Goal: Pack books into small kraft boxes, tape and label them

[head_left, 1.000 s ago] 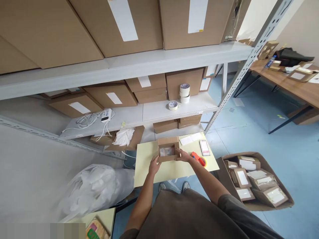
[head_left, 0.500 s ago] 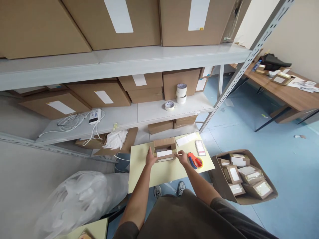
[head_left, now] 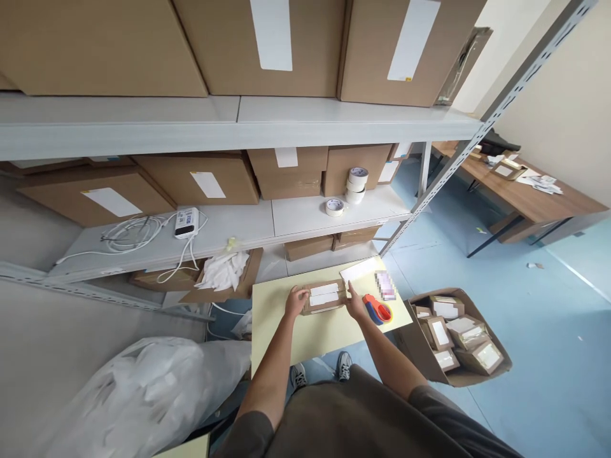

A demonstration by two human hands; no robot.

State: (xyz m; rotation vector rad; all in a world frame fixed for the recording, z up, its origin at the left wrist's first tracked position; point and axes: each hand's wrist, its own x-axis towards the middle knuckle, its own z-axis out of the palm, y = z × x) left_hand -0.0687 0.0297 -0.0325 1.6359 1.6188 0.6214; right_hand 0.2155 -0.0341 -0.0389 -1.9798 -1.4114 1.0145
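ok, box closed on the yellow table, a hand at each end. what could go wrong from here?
The small box is held only by the left hand and right hand at its ends; I see no tape across the lid, so it may spring open once released.
The tape dispenser lies beside the right hand, near the edge of the table; a sideways move could knock it off.

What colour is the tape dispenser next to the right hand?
The tape dispenser is orange-red with a blue part; head view shows it.
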